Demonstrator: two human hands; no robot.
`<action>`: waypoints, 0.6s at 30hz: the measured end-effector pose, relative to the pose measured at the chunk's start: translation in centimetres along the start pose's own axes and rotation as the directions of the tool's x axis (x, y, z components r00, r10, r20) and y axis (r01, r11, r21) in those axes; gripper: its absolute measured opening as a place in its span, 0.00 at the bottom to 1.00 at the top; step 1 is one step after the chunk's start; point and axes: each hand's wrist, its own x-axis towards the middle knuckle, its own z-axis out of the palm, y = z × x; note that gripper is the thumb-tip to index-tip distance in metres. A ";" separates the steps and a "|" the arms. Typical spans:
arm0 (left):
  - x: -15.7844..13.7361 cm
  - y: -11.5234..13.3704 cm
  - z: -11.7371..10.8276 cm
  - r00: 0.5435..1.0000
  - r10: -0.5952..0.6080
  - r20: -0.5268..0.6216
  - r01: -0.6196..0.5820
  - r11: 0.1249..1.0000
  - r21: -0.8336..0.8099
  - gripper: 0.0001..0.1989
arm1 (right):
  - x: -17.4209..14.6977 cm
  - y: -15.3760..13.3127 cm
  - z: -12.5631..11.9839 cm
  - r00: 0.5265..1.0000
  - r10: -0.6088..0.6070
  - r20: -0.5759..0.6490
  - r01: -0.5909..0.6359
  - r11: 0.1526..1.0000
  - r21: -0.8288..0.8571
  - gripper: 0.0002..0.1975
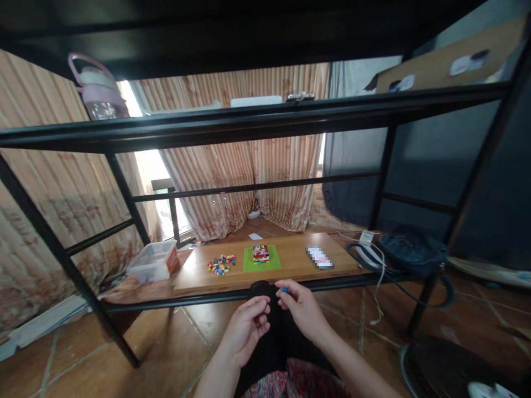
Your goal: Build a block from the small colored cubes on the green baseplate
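Observation:
My right hand (301, 308) pinches a small blue toy brick (285, 289) between thumb and fingertips, above my lap. To its left, my left hand (249, 326) has thumb and forefinger pressed together with the other fingers curled; whatever may be in that pinch is hidden. Both hands are in front of the board's near edge, a short gap apart. On the wooden board (294, 241) lies a green baseplate (271, 266), bearing a block of multicoloured bricks (261, 254) with red and white on top. Left of the baseplate is a loose pile of colourful bricks (221, 265).
A phone-like object (319, 256), blurred out, lies on the board's right. A clear plastic box (154, 261) stands at left, a blue denim bag (412, 250) and white cable (380, 287) at right. The black metal shelf (249, 119) above carries a pink-lidded bottle (99, 93).

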 end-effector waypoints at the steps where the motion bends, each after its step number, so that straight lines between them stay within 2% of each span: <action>1: -0.1 0.1 0.2 1.000 0.004 -0.002 -0.004 1.000 0.003 0.11 | 0.0 0.0 -0.2 1.000 -0.004 -0.003 0.004 1.000 0.006 0.16; 9: 0.6 1.0 1.2 0.999 0.033 0.007 -0.034 0.999 0.038 0.09 | 0.4 -0.2 -1.6 0.997 -0.011 -0.074 0.013 0.999 0.033 0.15; 18: 2.0 1.3 0.3 1.000 0.015 -0.021 -0.014 0.999 0.032 0.09 | 1.5 1.5 -1.4 0.999 0.041 0.001 -0.041 0.999 0.023 0.16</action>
